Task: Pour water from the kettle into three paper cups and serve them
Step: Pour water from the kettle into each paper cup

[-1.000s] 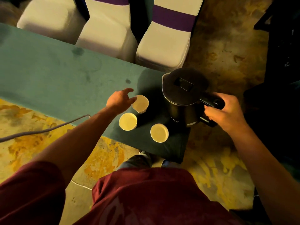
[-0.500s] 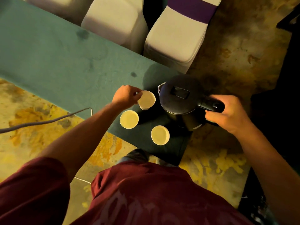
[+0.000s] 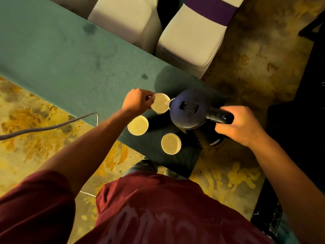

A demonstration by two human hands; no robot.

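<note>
Teal felt tablecloth, shiny black plastic kettle, pale cream paper cups, white chair covers with purple bands.

Teal tablecloth, white covered chairs — purple sash, grey cable

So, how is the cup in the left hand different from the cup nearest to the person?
The held cup is gripped by the left hand and tilted toward the kettle spout; the nearest cup stands upright and untouched. The held cup sits right at the spout, the nearest cup apart from it, near the table corner. Both are pale paper cups with open tops.
</note>
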